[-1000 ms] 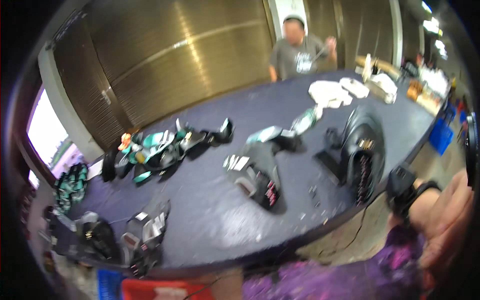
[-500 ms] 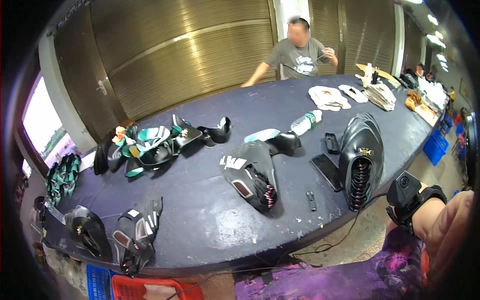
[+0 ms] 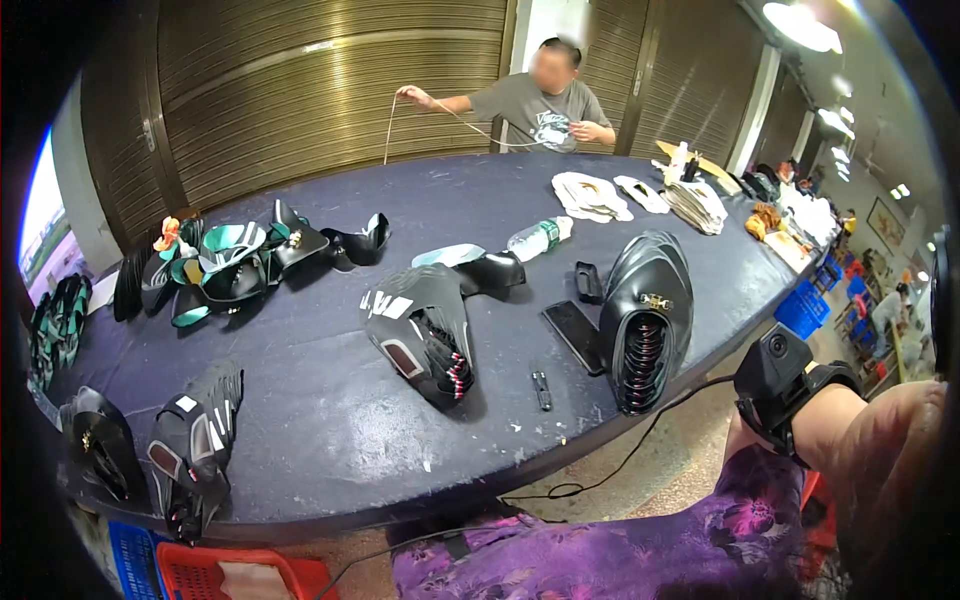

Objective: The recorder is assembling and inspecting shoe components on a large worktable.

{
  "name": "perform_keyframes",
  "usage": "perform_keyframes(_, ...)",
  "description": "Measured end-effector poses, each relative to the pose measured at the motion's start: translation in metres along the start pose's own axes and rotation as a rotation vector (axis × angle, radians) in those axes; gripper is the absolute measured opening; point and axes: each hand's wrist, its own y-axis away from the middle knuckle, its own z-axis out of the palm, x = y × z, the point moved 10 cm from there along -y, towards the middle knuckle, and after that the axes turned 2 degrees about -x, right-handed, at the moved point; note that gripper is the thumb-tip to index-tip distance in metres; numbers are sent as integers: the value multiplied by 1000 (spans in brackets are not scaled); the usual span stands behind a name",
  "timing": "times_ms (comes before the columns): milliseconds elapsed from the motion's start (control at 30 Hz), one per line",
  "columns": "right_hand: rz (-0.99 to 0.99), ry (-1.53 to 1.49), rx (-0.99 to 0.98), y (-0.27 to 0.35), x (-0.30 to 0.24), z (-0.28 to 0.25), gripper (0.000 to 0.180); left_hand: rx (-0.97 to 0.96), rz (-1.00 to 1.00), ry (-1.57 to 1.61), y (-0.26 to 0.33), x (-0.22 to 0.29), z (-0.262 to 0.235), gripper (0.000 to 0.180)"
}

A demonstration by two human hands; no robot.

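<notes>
My right hand [image 3: 900, 450] is raised close at the right edge, with a small black camera [image 3: 775, 365] strapped to its wrist. Its fingers fall outside the picture, so whether it holds anything is hidden. My left hand is out of sight. On the dark table, the nearest item to my right wrist is a nested stack of black shoe uppers [image 3: 672, 275] with a gold buckle ornament. Beside it lie a dark phone [image 3: 572, 337], a small black case [image 3: 589, 283] and a small dark tool [image 3: 541, 391]. Grey-black shoe uppers [image 3: 415, 320] lie mid-table.
Green-and-black uppers [image 3: 235, 275] spread over the left, more dark uppers [image 3: 200, 430] near the front left. A bottle [image 3: 538, 238] lies mid-table; white pieces [image 3: 592, 197] sit farther back. Across the table a person [image 3: 550, 105] holds a thin cord. Red [image 3: 190, 570] and blue baskets [image 3: 803, 310] stand below.
The view has turned right, so the table's things appear farther left. The person opposite has lifted one hand from the table's far edge, stretching a cord. My right arm looks much the same.
</notes>
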Motion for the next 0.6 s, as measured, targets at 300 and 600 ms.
perform_keyframes(300, -52, 16, 18, -14, -21, -12, 32, -83, -1, 31, 5, -6, 32, 40)
perform_keyframes(600, -37, -66, 18, 14, 5, 12, 34, -52, -17, 17, 13, -1, 28, 43)
